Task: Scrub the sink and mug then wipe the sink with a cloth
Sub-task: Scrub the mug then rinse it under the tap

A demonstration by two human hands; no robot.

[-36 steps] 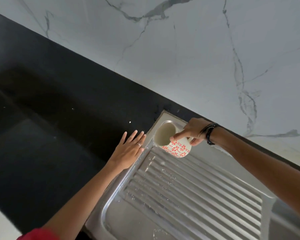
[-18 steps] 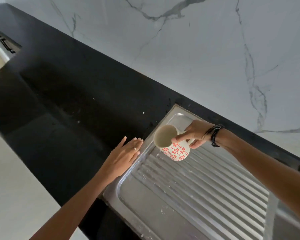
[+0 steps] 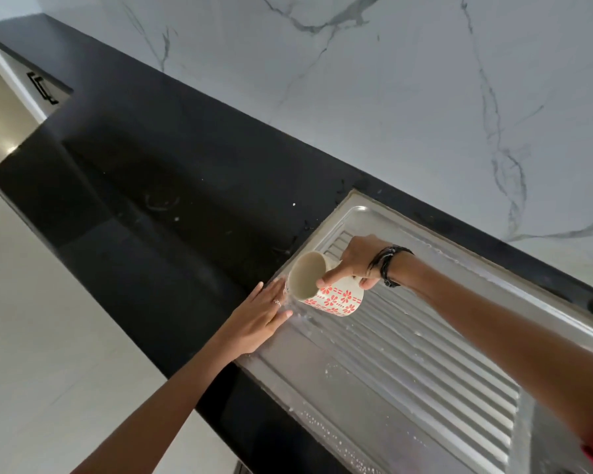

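A white mug with a red flower pattern is tipped on its side, its mouth facing left, just above the ribbed steel drainboard of the sink. My right hand grips the mug by its handle, index finger laid along the rim. My left hand lies flat with straight fingers on the drainboard's left edge, right beside the mug's mouth. Water seems to run from the mug onto the steel by my fingertips. Droplets and soap specks dot the drainboard.
A black countertop stretches left of the sink, with a few water marks. A white marble wall rises behind. The sink basin begins at the lower right. Pale floor shows at the lower left.
The mug has come down and toward the drainboard's left edge. My left hand slid from the black counter onto the steel rim beside the mug. The view has shifted right.
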